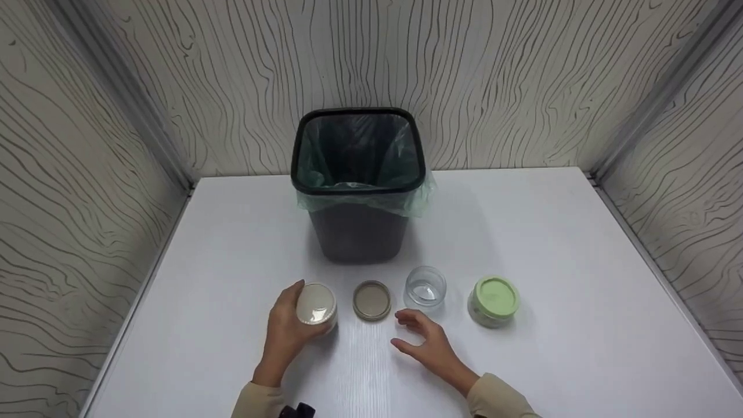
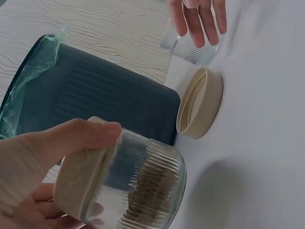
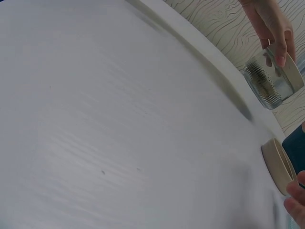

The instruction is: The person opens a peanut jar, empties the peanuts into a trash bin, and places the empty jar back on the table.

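Observation:
My left hand [image 1: 284, 332] grips a glass jar [image 2: 155, 183] round its cream lid, thumb on one side and fingers on the other. Something brown lies in the bottom of this ribbed jar. In the left wrist view the jar hangs over the table with a shadow beside it. A loose beige lid [image 1: 372, 302] lies inside-up to its right. Past that stands an open, clear glass jar [image 1: 425, 288]. My right hand [image 1: 430, 343], holding nothing, hovers just in front of the clear jar with thumb and fingers apart.
A dark bin [image 1: 361, 235] with a translucent green bag liner [image 1: 421, 200] stands behind the jars, near the back wall. Off to the right is a jar with a green lid [image 1: 497, 296]. Wood-patterned walls enclose the white table [image 1: 580, 354] at the back and sides.

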{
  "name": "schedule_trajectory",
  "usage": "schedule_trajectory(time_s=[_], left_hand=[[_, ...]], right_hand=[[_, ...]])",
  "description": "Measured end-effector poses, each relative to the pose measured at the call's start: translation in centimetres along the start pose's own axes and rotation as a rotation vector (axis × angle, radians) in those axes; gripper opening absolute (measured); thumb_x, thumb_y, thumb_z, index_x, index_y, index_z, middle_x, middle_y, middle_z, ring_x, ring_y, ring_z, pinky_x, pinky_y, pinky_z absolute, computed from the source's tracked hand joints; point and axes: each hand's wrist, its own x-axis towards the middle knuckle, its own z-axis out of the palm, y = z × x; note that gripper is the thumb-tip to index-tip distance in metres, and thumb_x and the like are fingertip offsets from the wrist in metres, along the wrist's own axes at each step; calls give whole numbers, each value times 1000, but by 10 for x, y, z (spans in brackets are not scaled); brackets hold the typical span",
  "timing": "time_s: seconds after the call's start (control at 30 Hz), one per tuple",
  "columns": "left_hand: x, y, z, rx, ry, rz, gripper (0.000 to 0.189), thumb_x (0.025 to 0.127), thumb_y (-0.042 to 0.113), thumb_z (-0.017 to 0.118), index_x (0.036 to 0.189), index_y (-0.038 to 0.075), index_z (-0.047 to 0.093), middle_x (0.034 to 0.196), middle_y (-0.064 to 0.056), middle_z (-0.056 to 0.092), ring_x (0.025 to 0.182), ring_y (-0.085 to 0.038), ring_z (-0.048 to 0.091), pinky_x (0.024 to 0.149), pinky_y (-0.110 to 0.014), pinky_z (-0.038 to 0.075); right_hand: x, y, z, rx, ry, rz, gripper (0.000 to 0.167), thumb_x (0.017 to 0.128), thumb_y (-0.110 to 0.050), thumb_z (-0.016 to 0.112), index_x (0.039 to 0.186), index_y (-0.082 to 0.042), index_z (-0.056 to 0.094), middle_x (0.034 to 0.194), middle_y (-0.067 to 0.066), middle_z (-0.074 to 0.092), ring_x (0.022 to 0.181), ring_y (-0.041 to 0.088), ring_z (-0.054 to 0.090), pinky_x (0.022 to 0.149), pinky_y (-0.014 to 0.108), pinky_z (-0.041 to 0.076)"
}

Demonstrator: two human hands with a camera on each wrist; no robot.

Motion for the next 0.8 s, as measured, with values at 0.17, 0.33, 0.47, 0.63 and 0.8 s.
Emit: schedule_trajectory(time_s=[0.17, 0.33, 0.47, 0.63, 0.8], left_hand=[[-3, 7, -1, 3, -46, 23, 92, 54, 15, 91, 131, -10, 48, 129, -26, 58, 122, -41, 57, 107, -49, 48], [-4, 13, -1, 8, -85, 46, 94, 53, 17, 91, 132, -8, 48, 130, -24, 58, 123, -40, 56, 109, -48, 46], [-3, 16, 2, -2, -112, 58, 96, 52, 19, 92, 133, -7, 48, 131, -23, 59, 124, -39, 56, 109, -47, 46], [-3, 17, 7, -26, -124, 114, 94, 51, 19, 92, 130, -8, 50, 129, -24, 60, 122, -40, 58, 107, -49, 47], [-4, 19, 11, -29, -113, 198, 92, 52, 20, 92, 129, -9, 52, 126, -24, 61, 119, -39, 60, 104, -50, 50]], right_hand=[[0, -1, 1, -17, -28, 1, 50, 81, -19, 77, 123, 0, 56, 124, 19, 62, 115, 35, 60, 102, 41, 52], [0, 0, 1, -38, -55, -2, 53, 81, -22, 76, 126, -2, 54, 127, 19, 61, 119, 36, 58, 104, 41, 51], [0, 0, 1, -29, -56, -16, 56, 80, -21, 77, 126, -1, 54, 128, 20, 60, 119, 37, 58, 104, 41, 51], [1, -3, 2, 13, -47, -37, 57, 79, -17, 78, 127, 1, 54, 128, 22, 60, 119, 38, 57, 104, 42, 51], [2, -4, 2, 24, -36, -63, 59, 78, -16, 79, 127, 2, 54, 128, 23, 60, 117, 38, 58, 102, 41, 53]])
